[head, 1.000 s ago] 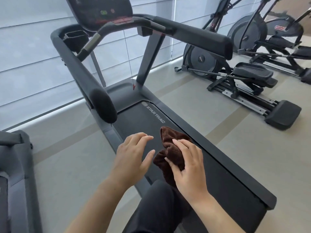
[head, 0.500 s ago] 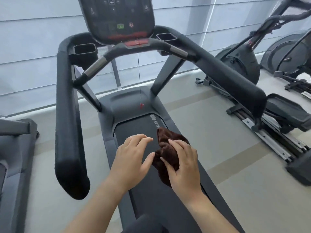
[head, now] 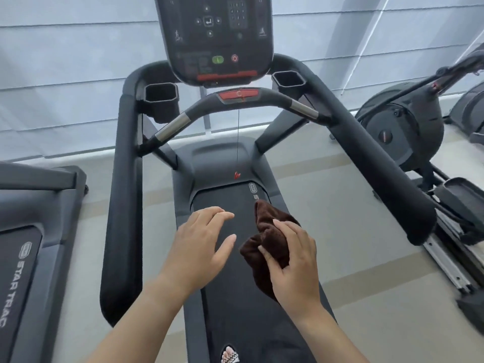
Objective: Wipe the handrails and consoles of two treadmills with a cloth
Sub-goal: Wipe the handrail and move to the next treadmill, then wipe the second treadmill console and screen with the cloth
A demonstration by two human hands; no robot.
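1. Brown cloth (head: pixel 271 231) — bunched in my right hand (head: pixel 296 265), fingers curled round it, above the belt (head: pixel 235 318).
2. Left hand (head: pixel 199 247) — spread, empty.
3. I'd flatten the cloth, then sweep each rail (head: pixel 125 205) lengthwise.

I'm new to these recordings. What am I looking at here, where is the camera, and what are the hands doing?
There is no robot here. These are a person's two bare hands, filmed by one wide-angle camera worn on the head, looking forward and down. Below the hands is the belt of a treadmill. Its console is ahead, with the left handrail and the right handrail on either side. The right hand grips a bunched brown cloth. The left hand hovers beside it, fingers relaxed, holding nothing. Neither hand touches a rail or the console. A second treadmill shows at the left edge and an elliptical trainer at the right.
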